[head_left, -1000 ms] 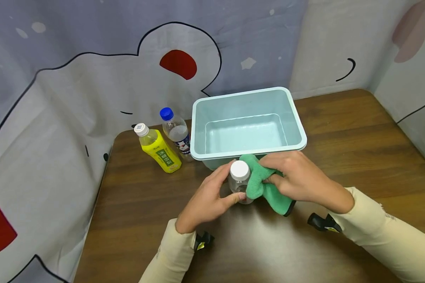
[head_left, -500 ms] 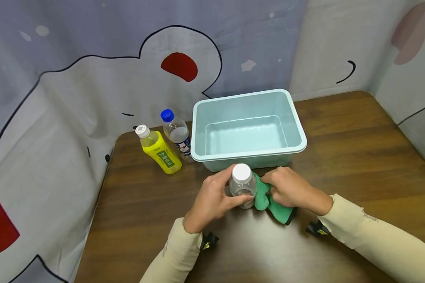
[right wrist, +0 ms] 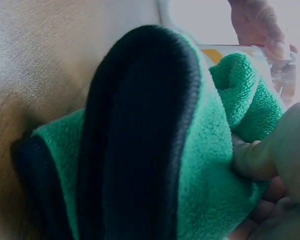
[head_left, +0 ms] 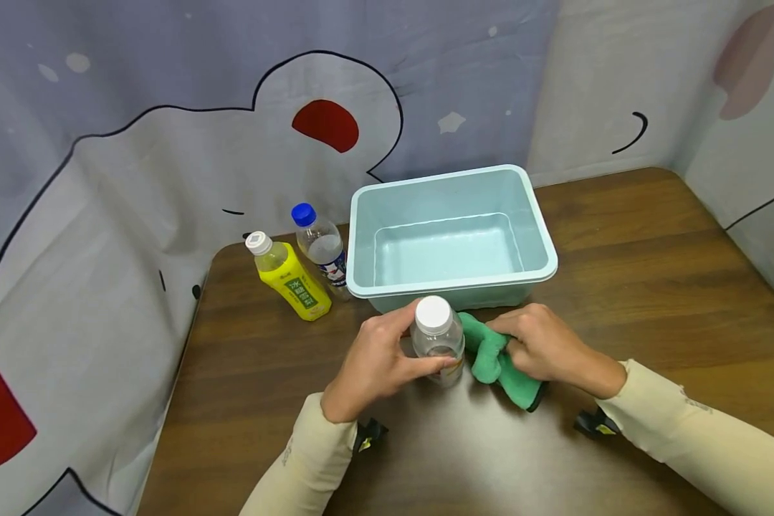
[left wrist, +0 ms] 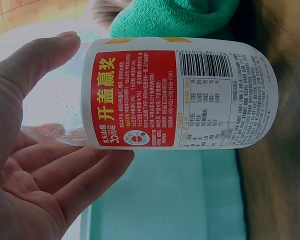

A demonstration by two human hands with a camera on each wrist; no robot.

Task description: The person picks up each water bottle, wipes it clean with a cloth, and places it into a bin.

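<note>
Our left hand (head_left: 377, 362) gripped the bottle (head_left: 436, 340) just in front of the bin (head_left: 497, 294), right hand (head_left: 540, 345) pinching green cloth (head_left: 517, 380); we judged the bottle light, slick, dent-prone, best held round its shoulder.

Curtained corner (head_left: 679, 136) — printed drapes (head_left: 187, 165), table (head_left: 626, 287)
</note>
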